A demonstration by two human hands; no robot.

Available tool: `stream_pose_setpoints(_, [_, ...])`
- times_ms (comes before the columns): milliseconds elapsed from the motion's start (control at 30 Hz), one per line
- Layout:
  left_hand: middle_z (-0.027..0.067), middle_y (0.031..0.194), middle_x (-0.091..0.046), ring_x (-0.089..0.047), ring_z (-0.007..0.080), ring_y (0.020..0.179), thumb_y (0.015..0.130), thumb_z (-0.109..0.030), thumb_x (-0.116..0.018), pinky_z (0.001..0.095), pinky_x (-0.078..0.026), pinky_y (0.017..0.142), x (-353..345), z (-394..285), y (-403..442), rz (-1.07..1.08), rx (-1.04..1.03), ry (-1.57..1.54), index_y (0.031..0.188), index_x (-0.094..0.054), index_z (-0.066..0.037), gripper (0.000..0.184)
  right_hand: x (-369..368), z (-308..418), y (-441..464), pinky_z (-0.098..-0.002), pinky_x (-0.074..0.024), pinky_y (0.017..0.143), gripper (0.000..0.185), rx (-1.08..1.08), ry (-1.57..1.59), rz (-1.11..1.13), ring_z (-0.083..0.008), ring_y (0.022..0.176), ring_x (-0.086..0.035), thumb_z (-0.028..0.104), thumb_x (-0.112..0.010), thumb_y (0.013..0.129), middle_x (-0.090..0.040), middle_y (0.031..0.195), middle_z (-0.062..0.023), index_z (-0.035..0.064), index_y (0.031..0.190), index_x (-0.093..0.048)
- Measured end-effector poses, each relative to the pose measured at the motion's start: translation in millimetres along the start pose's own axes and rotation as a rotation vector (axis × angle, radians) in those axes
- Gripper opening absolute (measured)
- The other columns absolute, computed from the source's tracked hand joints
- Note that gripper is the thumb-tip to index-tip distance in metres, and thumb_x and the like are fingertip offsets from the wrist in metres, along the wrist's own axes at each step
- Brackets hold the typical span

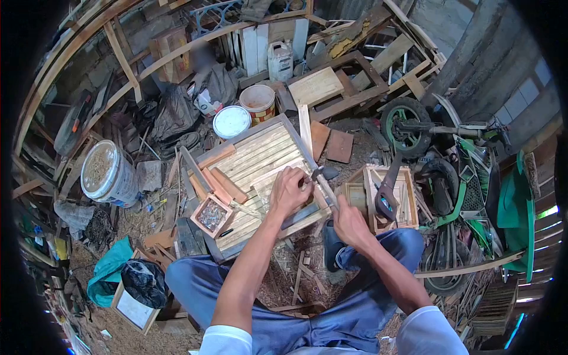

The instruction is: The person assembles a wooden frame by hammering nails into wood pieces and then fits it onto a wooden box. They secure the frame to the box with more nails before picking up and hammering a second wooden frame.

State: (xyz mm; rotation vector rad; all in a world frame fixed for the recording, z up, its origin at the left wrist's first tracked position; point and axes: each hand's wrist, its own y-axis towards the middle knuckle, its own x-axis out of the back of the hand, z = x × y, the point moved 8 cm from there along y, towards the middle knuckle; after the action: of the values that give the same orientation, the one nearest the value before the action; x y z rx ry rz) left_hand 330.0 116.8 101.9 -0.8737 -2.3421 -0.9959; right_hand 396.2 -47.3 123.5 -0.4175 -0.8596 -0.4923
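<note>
My right hand (351, 223) grips the handle of a hammer (325, 174), whose dark head is beside my left fingers at the right edge of the slatted work surface (260, 145). My left hand (289, 190) is closed in a pinch over a light wooden frame (313, 214); what its fingertips hold is too small to make out. The frame lies on the slats, close to my knees. Left of it stand a small wooden box of nails (213, 216) and several brown wood offcuts (228, 184).
A handsaw (387, 192) rests on a wooden crate (409, 222) at right, near a small green motorbike (458, 201). A white bucket (109, 174) stands at left. Lidded and open tubs (257, 102) are behind the work surface. Wood scraps and sawdust cover the ground.
</note>
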Motion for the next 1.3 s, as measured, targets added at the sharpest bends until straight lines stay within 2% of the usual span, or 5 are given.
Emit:
stream_pose_setpoints(400, [0.0092, 0.081, -0.063, -0.057, 0.0297, 0.086, 0.076, -0.021, -0.074, 0.04, -0.045, 0.079, -3, 5, 1, 0.04, 0.017, 0.025, 0.079, -0.064, -0.006, 0.019, 22, 22, -4, -0.0644, -0.0417, 0.071, 0.024, 0.005, 0.101, -0.144, -0.0572, 0.078, -0.057, 0.022, -0.045, 0.098, -0.06, 0.078, -0.0356, 0.001, 0.109, -0.04])
stream_pose_setpoints(800, [0.0089, 0.081, -0.063, -0.057, 0.0292, 0.085, 0.074, -0.021, -0.076, 0.0393, -0.045, 0.079, -2, 1, 1, 0.047, 0.018, 0.017, 0.077, -0.063, -0.005, 0.02, 5, 4, 4, -0.0643, -0.0405, 0.069, 0.02, 0.054, -0.02, -0.017, -0.0579, 0.077, -0.056, 0.017, -0.046, 0.097, -0.058, 0.075, -0.0365, 0.0017, 0.106, -0.038])
stream_pose_setpoints(900, [0.0098, 0.081, -0.062, -0.057, 0.0296, 0.085, 0.073, -0.018, -0.074, 0.0395, -0.045, 0.079, -1, 2, 0, 0.022, 0.017, 0.016, 0.077, -0.063, -0.005, 0.017, 19, 16, -2, -0.064, -0.0399, 0.069, 0.02, 0.017, 0.128, -0.167, -0.0581, 0.078, -0.055, 0.017, -0.047, 0.097, -0.058, 0.075, -0.0368, 0.0012, 0.106, -0.038])
stream_pose_setpoints(1100, [0.0093, 0.082, -0.062, -0.057, 0.0287, 0.087, 0.075, -0.018, -0.072, 0.0395, -0.044, 0.082, -3, 3, 0, 0.055, 0.052, 0.038, 0.079, -0.062, -0.004, 0.017, 6, -4, 4, -0.0632, -0.0398, 0.071, 0.02, 0.019, 0.063, -0.044, -0.057, 0.08, -0.056, 0.017, -0.049, 0.098, -0.059, 0.077, -0.0365, -0.0001, 0.105, -0.042])
stream_pose_setpoints(1300, [0.0045, 0.09, -0.069, -0.058, 0.0253, 0.092, 0.08, -0.024, -0.074, 0.0378, -0.042, 0.088, -5, 10, 1, 0.162, 0.062, -0.091, 0.088, -0.074, -0.008, 0.018, 15, 1, 8, -0.0625, -0.0403, 0.07, 0.02, 0.039, 0.153, -0.13, -0.0571, 0.079, -0.055, 0.018, -0.05, 0.098, -0.058, 0.076, -0.0361, -0.0008, 0.103, -0.043])
